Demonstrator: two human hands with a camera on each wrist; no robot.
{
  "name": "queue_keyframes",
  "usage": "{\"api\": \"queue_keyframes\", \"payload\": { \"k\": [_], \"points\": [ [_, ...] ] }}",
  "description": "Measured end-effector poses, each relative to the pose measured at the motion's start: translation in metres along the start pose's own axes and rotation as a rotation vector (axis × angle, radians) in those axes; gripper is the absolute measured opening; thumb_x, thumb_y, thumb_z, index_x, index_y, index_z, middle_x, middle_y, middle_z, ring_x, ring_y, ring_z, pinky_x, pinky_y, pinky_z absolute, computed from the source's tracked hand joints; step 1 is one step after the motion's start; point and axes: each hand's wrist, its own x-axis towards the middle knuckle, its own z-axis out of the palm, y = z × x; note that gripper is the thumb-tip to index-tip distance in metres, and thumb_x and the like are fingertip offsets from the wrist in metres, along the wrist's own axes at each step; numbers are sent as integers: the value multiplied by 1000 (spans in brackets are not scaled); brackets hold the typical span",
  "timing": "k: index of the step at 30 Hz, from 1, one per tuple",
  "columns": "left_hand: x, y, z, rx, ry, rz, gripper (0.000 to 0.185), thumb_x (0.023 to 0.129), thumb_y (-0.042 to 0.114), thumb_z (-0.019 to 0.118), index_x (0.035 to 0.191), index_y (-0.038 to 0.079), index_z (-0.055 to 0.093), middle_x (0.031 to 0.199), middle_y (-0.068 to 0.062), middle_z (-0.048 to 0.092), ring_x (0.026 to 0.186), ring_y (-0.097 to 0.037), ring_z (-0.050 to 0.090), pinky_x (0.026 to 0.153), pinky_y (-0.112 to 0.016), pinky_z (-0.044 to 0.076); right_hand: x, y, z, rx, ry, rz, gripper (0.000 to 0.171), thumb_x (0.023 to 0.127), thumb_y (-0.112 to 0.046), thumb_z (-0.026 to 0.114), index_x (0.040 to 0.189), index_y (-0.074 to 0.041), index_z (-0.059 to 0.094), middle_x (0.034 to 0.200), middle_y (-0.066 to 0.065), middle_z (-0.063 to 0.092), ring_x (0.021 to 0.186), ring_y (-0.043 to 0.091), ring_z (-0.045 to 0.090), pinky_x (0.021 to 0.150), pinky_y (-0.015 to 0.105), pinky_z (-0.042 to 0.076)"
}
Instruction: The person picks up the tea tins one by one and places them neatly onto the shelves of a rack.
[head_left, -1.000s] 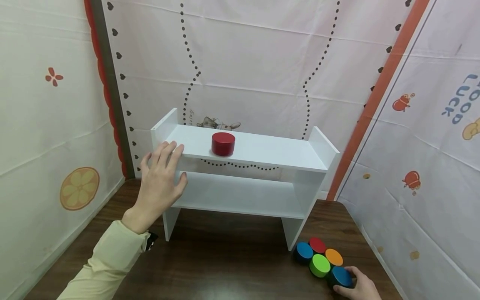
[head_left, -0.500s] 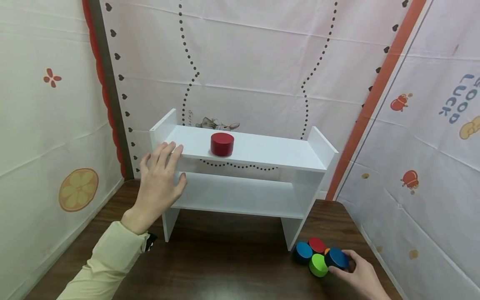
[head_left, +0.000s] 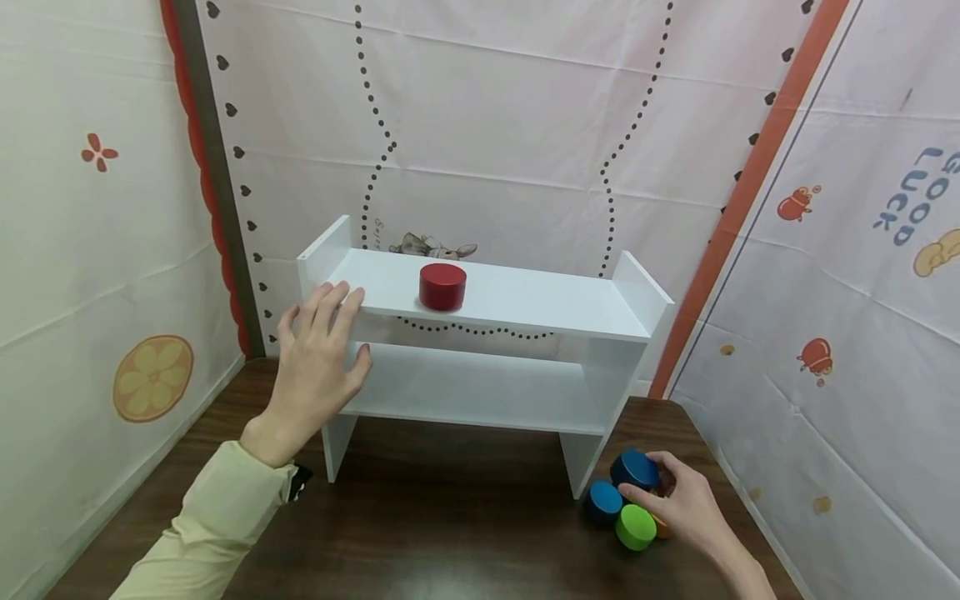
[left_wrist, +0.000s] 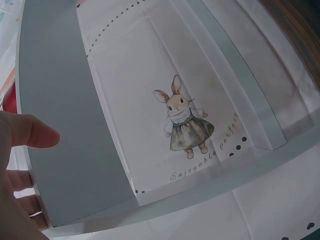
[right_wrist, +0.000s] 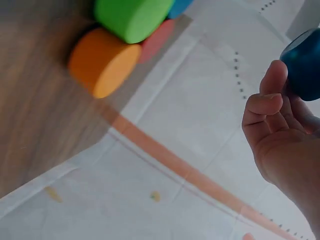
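Note:
My left hand (head_left: 318, 354) rests with straight fingers against the left front edge of a white two-tier shelf (head_left: 525, 312), thumb by the lower board. A red puck (head_left: 442, 286) stands on the top board. My right hand (head_left: 675, 496) grips a dark blue puck (head_left: 634, 469), lifted just off the table by the shelf's right leg. The right wrist view has that blue puck (right_wrist: 304, 62) at my fingertips (right_wrist: 274, 80). Below it lie another blue puck (head_left: 603, 502), a green puck (head_left: 635, 527) and an orange puck (right_wrist: 102, 61), with a red one (right_wrist: 156, 40) behind.
A dark wooden table (head_left: 450, 525) carries the shelf. Patterned fabric walls close in on the left, back and right. A rabbit picture (left_wrist: 184, 120) on the back cloth shows behind the shelf.
My right hand has picked the dark blue puck out of the cluster and raised it up and to the left. The left hand has stayed on the shelf.

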Motion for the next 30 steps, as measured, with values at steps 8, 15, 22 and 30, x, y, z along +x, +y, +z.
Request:
{"api": "queue_keyframes", "payload": {
  "k": [8,15,22,30],
  "points": [
    [-1,0,1,4,-3,-2,71,74,12,74,138,4,45,142,-21,44,134,-38,34,100,-70,27,9,-27,0,40,7,-94,62,78,-42,77,123,-5,57,91,7,65,73,12,56,61,21,48],
    [-1,0,1,-4,-4,3,72,73,12,74,139,5,45,142,-20,44,135,-37,34,101,-70,27,15,-46,-4,35,48,-216,55,80,-39,76,119,-5,59,87,5,64,71,13,54,59,21,48],
    [0,-1,1,-9,-6,2,73,73,12,74,139,5,44,143,-20,43,135,-37,33,101,-70,26,21,-68,-9,35,55,-314,50,81,-38,75,116,-6,60,87,5,63,70,14,53,57,21,47],
    [0,-1,2,-13,6,-5,71,73,11,74,138,4,45,142,-20,44,135,-37,33,101,-70,27,27,-96,-12,53,25,-365,53,82,-40,74,119,-6,58,95,6,63,76,16,53,61,21,48]
  ]
}}
